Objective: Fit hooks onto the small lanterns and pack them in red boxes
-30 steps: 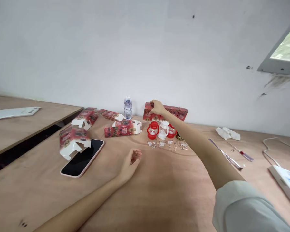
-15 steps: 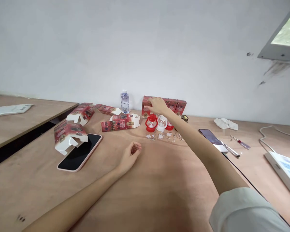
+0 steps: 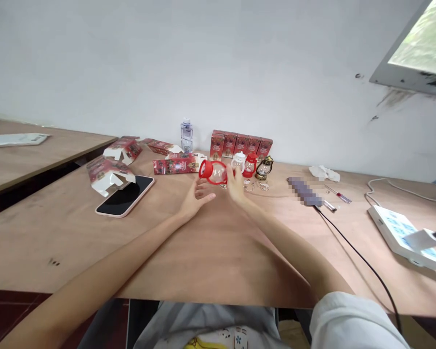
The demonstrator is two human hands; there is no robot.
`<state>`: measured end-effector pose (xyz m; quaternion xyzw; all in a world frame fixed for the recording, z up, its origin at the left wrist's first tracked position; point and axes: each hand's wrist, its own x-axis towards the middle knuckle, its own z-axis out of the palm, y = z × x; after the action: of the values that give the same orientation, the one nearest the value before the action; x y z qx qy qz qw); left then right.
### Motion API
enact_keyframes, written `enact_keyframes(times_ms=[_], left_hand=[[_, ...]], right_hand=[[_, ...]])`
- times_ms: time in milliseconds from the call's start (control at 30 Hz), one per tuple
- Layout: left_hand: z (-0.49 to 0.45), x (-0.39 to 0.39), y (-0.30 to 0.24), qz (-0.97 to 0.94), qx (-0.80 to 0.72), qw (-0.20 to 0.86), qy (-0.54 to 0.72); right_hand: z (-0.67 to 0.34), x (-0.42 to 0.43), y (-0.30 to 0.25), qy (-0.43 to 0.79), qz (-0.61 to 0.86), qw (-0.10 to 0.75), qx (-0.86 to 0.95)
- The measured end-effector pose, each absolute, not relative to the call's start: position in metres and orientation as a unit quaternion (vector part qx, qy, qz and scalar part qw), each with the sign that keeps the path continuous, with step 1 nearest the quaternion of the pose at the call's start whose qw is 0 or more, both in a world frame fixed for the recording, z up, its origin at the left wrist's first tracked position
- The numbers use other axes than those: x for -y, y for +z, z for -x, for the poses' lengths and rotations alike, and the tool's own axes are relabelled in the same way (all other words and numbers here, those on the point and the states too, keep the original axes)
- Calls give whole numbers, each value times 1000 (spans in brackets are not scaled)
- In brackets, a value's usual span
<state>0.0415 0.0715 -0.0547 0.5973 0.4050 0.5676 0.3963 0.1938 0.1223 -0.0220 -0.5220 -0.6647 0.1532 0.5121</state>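
Note:
A small red lantern [image 3: 216, 173] with a clear globe lies tipped on its side in the air, its round red end towards the left. My right hand [image 3: 235, 183] grips it at its right end. Just below its left end is my left hand [image 3: 196, 198], thumb stretched out and fingers apart; whether the fingertips touch the lantern I cannot tell. Behind my right hand stand a white lantern [image 3: 239, 163], another red lantern [image 3: 250, 166] and a bronze-coloured lantern [image 3: 264, 168]. Small metal and white pieces [image 3: 263, 186] lie in front of them.
Several red boxes [image 3: 241, 144] stand by the wall, with a water bottle [image 3: 186, 135] to their left. Opened red cartons [image 3: 111, 172] and a phone [image 3: 125, 196] lie at left. At right are a cabled, blurred device [image 3: 305, 191], a screwdriver [image 3: 343, 198], tissue [image 3: 324, 173] and a power strip [image 3: 396, 232].
My right hand has come back from the boxes and now holds a red lantern, lifted and tipped over. My left hand has opened and moved up beside it. The view has tilted downward.

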Motion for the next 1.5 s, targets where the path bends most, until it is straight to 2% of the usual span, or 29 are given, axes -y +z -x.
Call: enact_keyframes(times_ms=[67,167,300,433,567,767,967,1233,1500], left_hand=[[-45,-68,-53,-595,-372,398,591],[-48,-65,-50,-559,-385,363,639],[-44,-67,-49,-520,-405,279,698],[-32,-73,-51,-570,-390,199,695],[-25,-75,-59,-619,-399,158,658],[-25,-73,-59,-680,-388,151,604],[-21,-75,-58,-654,-431,140,606],[-22,-75,-58,-657,-434,143,600],[-20,-78,-62,-670,-437,159,578]], right_hand=[[-186,-106,-43,244,509,518,643],[-181,-95,-60,264,474,503,673],[-194,-103,-58,156,508,473,703],[-211,-116,-58,38,534,333,776],[-214,-120,-62,40,514,272,812],[-211,-129,-56,51,462,202,862],[-211,-125,-56,69,453,199,867],[-206,-77,-60,40,440,206,873],[-208,-70,-60,71,444,271,851]])
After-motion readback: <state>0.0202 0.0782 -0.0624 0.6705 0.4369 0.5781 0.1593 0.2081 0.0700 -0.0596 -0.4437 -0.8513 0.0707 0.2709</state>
